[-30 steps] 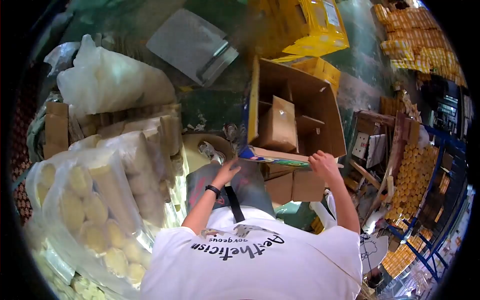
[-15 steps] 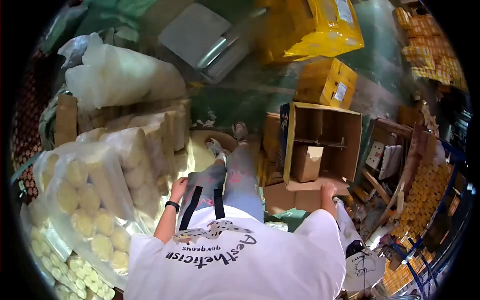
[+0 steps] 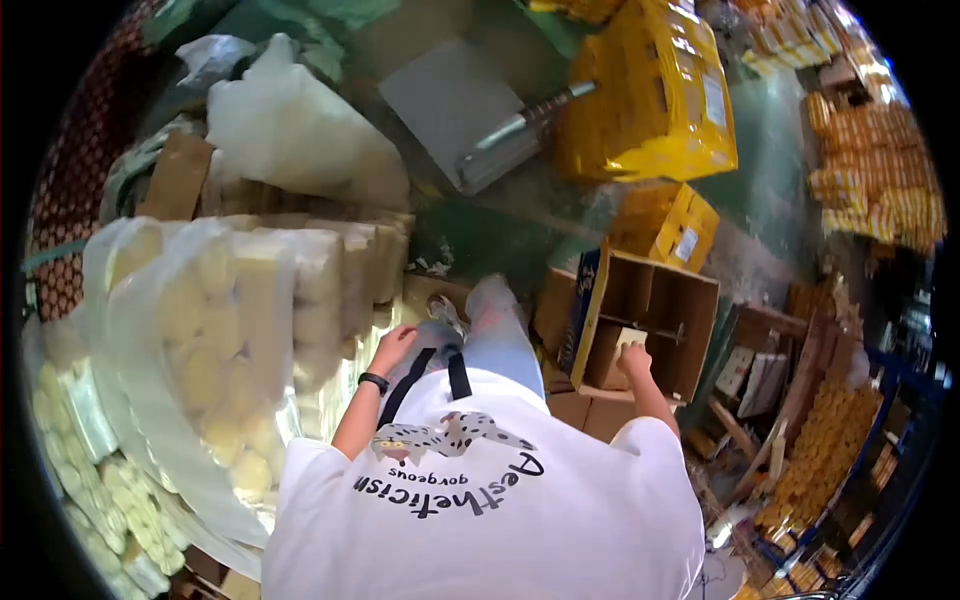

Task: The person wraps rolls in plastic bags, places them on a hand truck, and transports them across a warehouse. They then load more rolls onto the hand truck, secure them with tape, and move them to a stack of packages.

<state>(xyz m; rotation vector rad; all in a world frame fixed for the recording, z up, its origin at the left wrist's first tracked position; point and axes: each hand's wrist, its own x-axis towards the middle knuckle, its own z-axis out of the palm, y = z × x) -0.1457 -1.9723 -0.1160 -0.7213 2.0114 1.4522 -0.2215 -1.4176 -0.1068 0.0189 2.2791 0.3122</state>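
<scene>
Small carton [image 3: 609, 373], plain brown with paler top, partly hidden, inside a large, divided, blue-sided cardboard box [image 3: 697, 330]. At left, left hand [image 3: 397, 343] near grey-blue jeans [image 3: 500, 328], black wristband [image 3: 373, 382] on wrist, fingers loosely bent, apparently empty. At right, right hand [image 3: 633, 357] stretched forward, fingers curled at the carton's top; impossible to tell whether gripping or merely touching.

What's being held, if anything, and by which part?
The right hand is at the top edge of the small carton, grip unclear; left hand holds nothing visible.
</scene>
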